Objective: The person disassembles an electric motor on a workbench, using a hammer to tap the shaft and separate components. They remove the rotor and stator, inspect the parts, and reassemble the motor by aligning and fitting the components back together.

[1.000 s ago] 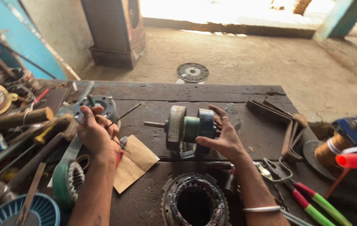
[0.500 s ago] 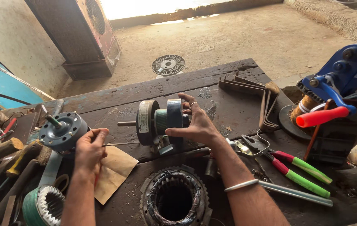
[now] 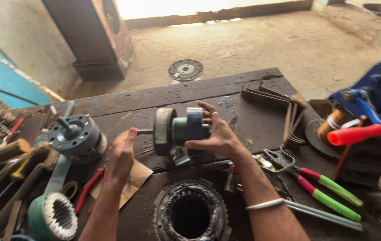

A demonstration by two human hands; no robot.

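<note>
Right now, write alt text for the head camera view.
A person's right hand grips a small winding fixture on a dark wooden workbench, while the left hand reaches its shaft end. A wound stator lies below, a grey motor at left, green-handled pliers at right.

The right hand (image 3: 217, 136) covers the far end of the winding jig (image 3: 177, 131), so its grip there cannot be told, and the left hand (image 3: 121, 154) hides the tip of the jig's shaft. Both forearms run out at the bottom edge. The motor stator (image 3: 192, 214) at the workbench's (image 3: 163, 96) near edge is cut off below, as is the green-taped stator (image 3: 50, 216). The blue winding machine (image 3: 378, 87) is cropped at the right edge, and the tool pile (image 3: 3, 156) at the left edge is blurred.
</note>
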